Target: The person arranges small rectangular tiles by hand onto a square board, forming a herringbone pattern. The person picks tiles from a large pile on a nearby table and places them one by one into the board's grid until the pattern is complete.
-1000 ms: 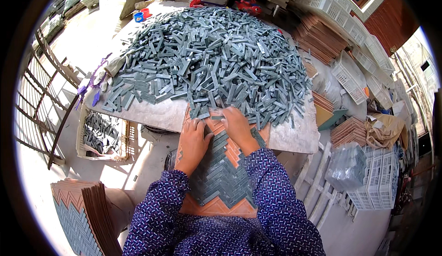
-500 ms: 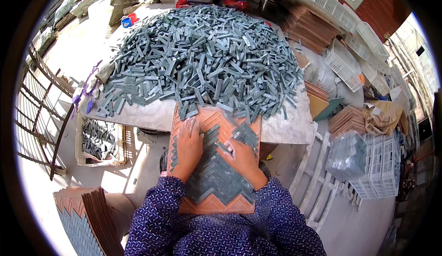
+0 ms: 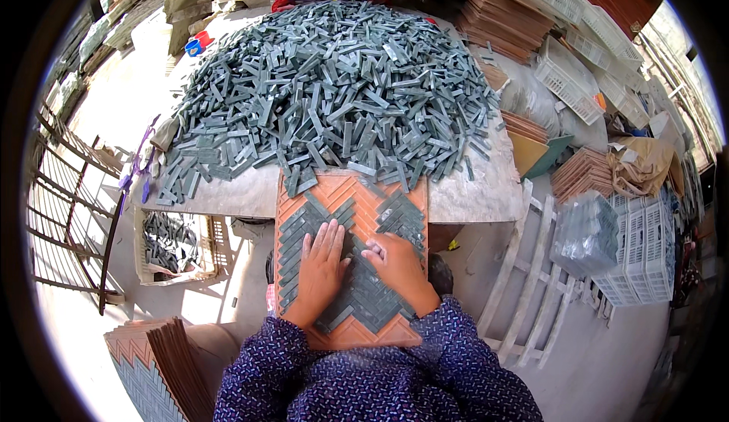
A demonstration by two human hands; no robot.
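Observation:
An orange herringbone mould tray [image 3: 357, 196] lies before me, its far end on the table edge. Dark grey-green tile strips [image 3: 361, 300] fill much of its zigzag pattern; orange grooves show at the far and near ends. My left hand [image 3: 322, 266] rests flat on the strips left of the middle, fingers stretched out. To its right, my right hand [image 3: 400, 269] is closed, fingers curled against the strips; whatever it may hold is hidden. Beyond the tray, a large heap of loose tile strips [image 3: 342, 92] covers the table, a few touching the tray's far edge.
The pale table [image 3: 486, 198] supports the heap. At lower left stand stacked trays [image 3: 178, 361]; a white crate [image 3: 205, 247] of strips sits on the floor. White slatted rack [image 3: 524, 278] and stacked white crates [image 3: 638, 259] stand at right. A curved metal railing [image 3: 72, 225] is far left.
My left hand has come back toward me from the tray's far left part and now lies flat on the strips. My right hand stays nearly in place. The view has shifted slightly.

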